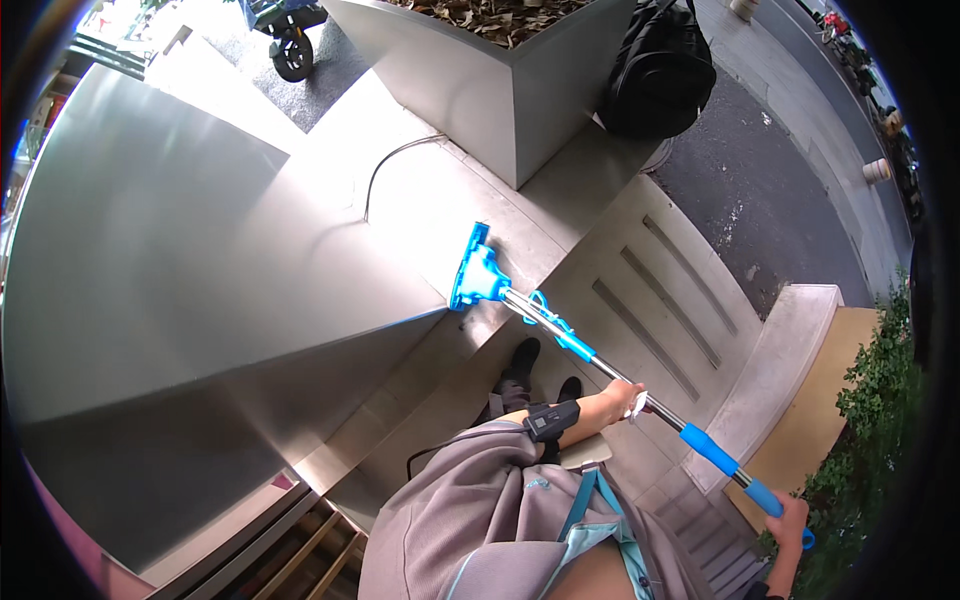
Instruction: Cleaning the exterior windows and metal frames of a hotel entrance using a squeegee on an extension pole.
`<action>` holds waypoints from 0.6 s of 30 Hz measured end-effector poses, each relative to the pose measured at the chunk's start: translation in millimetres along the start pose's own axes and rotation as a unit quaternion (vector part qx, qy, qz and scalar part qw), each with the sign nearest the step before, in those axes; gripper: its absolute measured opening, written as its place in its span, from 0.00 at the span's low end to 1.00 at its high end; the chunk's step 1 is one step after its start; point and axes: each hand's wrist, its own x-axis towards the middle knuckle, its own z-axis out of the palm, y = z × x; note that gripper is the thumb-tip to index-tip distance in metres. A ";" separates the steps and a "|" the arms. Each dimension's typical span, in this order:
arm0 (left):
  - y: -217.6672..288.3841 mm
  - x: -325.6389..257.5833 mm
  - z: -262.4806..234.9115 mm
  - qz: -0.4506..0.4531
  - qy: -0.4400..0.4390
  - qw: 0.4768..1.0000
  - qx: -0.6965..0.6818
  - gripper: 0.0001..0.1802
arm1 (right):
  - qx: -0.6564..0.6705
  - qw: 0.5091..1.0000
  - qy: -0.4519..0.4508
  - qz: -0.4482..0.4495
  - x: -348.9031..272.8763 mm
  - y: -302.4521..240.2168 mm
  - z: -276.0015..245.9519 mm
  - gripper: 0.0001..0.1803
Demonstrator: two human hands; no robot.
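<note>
A long mop (660,408) with a metal pole, blue grips and a blue head (478,278) slants across the view from lower right to the middle. My left hand (622,400) is closed round the middle of the pole, with a small white piece (638,404) beside the fingers. Near the pole's end, my right hand (788,520) is wrapped round the blue grip. The mop head is at the near corner of a large grey metal box (200,250), over the pale ledge. Whether it touches the metal, I cannot tell.
A grey planter (450,90) with dry leaves stands ahead, a black backpack (660,75) at its right. A dark cable (385,165) curves over the pale ledge (430,205). Steps with dark strips (660,300) lie right of it. A low wall (770,370) and green shrubs (870,430) border the right.
</note>
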 end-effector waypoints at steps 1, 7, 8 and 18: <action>14.8 -0.2 -7.5 0.009 -0.003 0.999 -0.033 0.14 | -0.020 1.000 0.011 0.004 14.9 -2.1 3.9 0.20; 104.2 -14.8 -12.2 -0.011 -0.037 0.999 -0.009 0.14 | -0.077 0.997 0.025 0.016 95.8 -41.2 -53.7 0.18; 108.4 -15.4 -8.1 -0.008 -0.029 0.999 -0.013 0.14 | -0.067 0.997 0.016 0.021 101.6 -55.3 -64.4 0.18; 160.0 22.8 -119.2 0.149 0.224 0.963 -0.033 0.15 | 0.113 0.987 -0.116 0.007 168.8 -116.7 27.9 0.21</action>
